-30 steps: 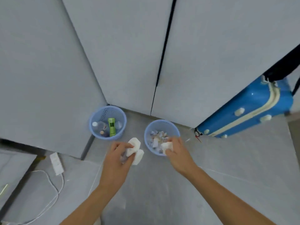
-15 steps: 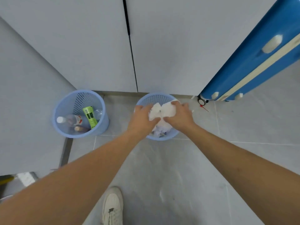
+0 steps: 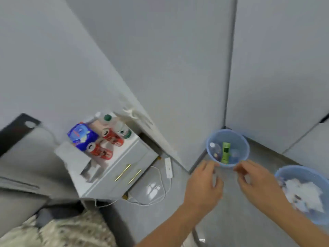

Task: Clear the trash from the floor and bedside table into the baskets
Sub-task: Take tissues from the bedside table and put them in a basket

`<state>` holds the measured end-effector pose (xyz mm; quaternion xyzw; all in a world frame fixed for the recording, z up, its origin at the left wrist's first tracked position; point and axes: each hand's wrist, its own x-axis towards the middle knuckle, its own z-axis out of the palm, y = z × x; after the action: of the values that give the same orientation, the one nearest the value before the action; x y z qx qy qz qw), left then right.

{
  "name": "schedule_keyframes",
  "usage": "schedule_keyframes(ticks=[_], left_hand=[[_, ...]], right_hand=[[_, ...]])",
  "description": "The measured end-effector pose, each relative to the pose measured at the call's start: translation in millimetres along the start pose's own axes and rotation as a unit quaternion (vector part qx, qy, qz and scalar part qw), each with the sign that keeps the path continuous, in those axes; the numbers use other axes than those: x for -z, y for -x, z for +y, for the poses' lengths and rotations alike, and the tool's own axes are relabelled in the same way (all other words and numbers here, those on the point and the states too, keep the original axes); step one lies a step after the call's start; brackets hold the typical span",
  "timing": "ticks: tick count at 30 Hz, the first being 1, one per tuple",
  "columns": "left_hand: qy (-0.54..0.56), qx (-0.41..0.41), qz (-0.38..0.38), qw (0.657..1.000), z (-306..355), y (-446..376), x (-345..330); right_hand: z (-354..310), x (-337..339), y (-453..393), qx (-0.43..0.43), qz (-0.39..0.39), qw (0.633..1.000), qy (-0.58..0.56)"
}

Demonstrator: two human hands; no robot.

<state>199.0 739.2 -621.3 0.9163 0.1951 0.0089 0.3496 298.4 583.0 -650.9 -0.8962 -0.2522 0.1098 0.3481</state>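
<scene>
Single head-worn wide-angle view, looks forward and steeply down at grey tiled floor (image 3: pixel 229 218). Close to both bare hands, lower centre and lower right of frame. White bedside table (image 3: pixel 124 166) at centre left; grey wall panels (image 3: pixel 178 59) fill upper frame. Edges bowed, image blurred.

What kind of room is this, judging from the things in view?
Probably a bedroom. A white bedside table with drawers stands next to what looks like a bed with a patterned blanket. Cans and bottles crowd its top, and two blue baskets stand on the tiled floor.
</scene>
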Motion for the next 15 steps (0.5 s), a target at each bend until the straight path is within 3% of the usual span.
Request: schedule_keyframes(ticks=[6,10,15], left_hand=[[0.023,0.121,0.134,0.983,-93.4,59.3,144.6],[0.04,0.171,0.191,0.966,-179.9,68.7,198.8],[0.054,0.211,0.236,0.947,-282.7,53.4,252.9]], right_hand=[[-174.2,-55.4,-26.3,0.095,-0.113,0.987,-0.065],[-235.6,-138.2,-54.4,0.128,-0.185,0.972,-0.064],[-297.4,-232.2,-105.1,0.141,-0.206,0.968,-0.04]])
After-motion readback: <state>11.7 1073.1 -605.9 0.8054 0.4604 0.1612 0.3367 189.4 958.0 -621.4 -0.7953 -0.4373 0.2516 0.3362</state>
